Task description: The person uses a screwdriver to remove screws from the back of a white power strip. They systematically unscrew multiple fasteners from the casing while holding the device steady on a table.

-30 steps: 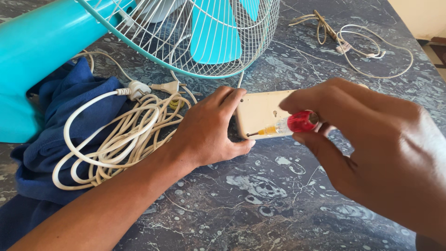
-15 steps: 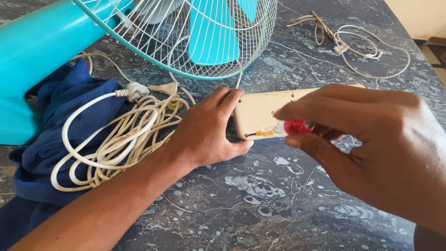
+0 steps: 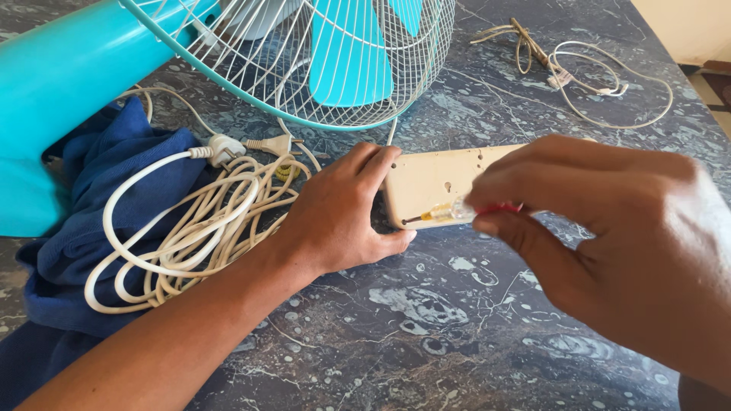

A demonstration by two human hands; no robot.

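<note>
My left hand (image 3: 335,217) grips the end of the cream power strip (image 3: 438,183) on the marbled table (image 3: 396,335). My right hand (image 3: 609,236) pinches a small screwdriver (image 3: 449,213), tip against the strip's edge.

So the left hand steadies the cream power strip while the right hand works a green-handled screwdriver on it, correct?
Not quite. In the head view the screwdriver in the right hand has a red and clear handle, not green. The left hand does steady the cream power strip.

power strip (image 3: 445,183) laid mid-counter (image 3: 426,342) | fan (image 3: 304,53) set behind it | coiled cord (image 3: 190,228) piled on cloth (image 3: 99,205) at left edge
</note>
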